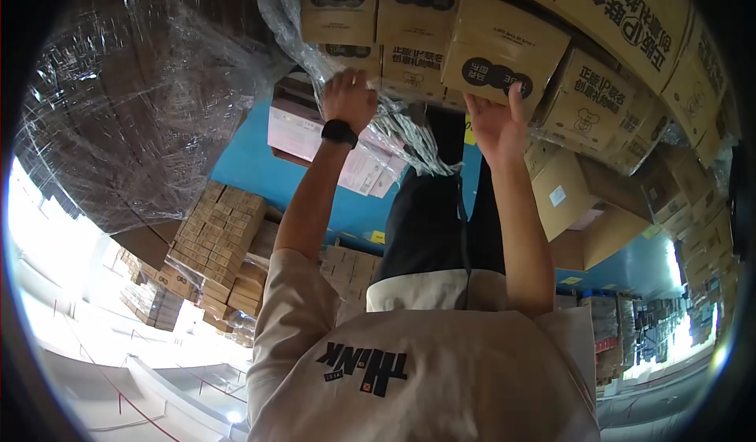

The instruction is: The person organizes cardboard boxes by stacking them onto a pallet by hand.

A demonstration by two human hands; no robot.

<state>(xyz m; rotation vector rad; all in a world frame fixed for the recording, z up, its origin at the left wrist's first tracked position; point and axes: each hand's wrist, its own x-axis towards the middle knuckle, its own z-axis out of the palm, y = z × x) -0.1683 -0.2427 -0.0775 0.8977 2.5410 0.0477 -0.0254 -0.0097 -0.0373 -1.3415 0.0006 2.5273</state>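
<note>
My left hand [350, 99], with a black watch at the wrist, lies over a bunched rope of clear plastic wrap [413, 139]. Its fingers are curled around the wrap, though their tips are partly hidden. The wrap runs from the upper stack down past my hand to a loose, stringy end near my dark trousers. On the right, my right hand [498, 131] is palm up with thumb and fingers apart. It touches the lower edge of a printed cardboard box [504, 44], the thumb against its front face. That box sits tilted among the stacked cartons.
More printed cartons [591, 99] are stacked at the right. A large wrapped stack [134, 103] stands at the left. Below the hands are a pink-white box [303, 131] and blue floor [339, 213]. An opened carton [567, 194] is at the right, smaller boxes [216, 233] lower left.
</note>
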